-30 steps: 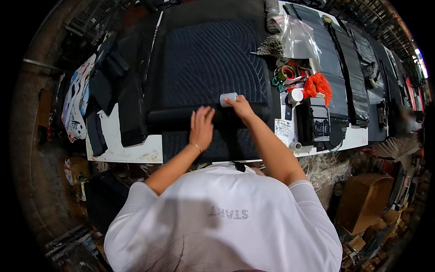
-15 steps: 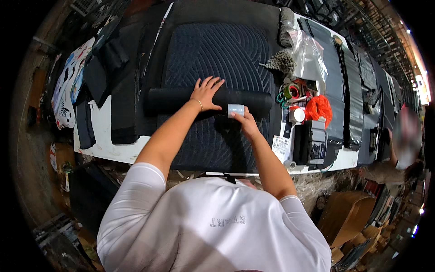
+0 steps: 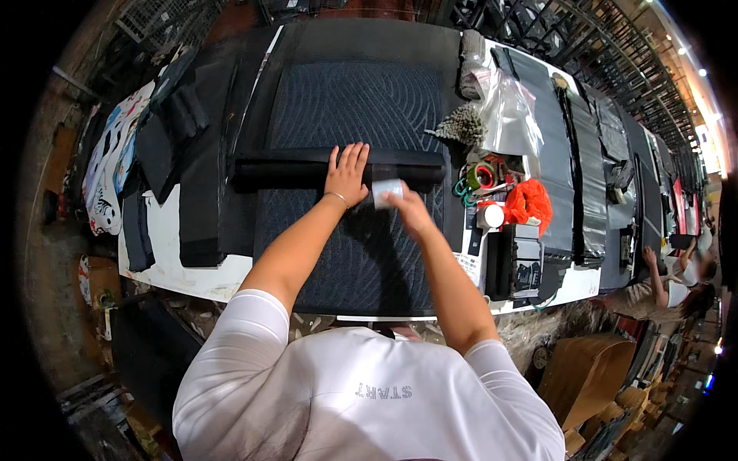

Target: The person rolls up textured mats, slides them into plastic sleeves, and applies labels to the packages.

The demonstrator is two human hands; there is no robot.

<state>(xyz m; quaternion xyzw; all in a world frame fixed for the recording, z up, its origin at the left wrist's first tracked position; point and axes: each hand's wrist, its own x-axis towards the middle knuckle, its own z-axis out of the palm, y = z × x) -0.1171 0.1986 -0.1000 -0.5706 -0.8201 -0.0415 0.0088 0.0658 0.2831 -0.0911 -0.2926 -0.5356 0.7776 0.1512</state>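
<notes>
A rolled-up black mat [image 3: 280,170] lies crosswise on top of a dark patterned mat with curved ribs [image 3: 350,104]. My left hand [image 3: 347,177] rests on the roll near its middle, palm down and fingers stretched away from me. Just right of it, my right hand [image 3: 413,211] grips a small roll of clear tape [image 3: 385,194] at the near side of the rolled mat. The tape and right fingers are slightly blurred. Whether any tape is stuck to the rolled mat, I cannot tell.
Right of the mats sit a white round container [image 3: 490,216], an orange-red plastic bag [image 3: 528,206], tape rolls [image 3: 482,177] and a grey-black case [image 3: 526,261]. Clear plastic bags [image 3: 511,115] lie behind them. Dark sheets [image 3: 206,154] cover the left. Another person [image 3: 676,280] is at far right.
My left hand's spread fingers have drawn closer together on the rolled mat. My right hand has carried the tape slightly left, nearer my left hand. The whole view has shifted a little.
</notes>
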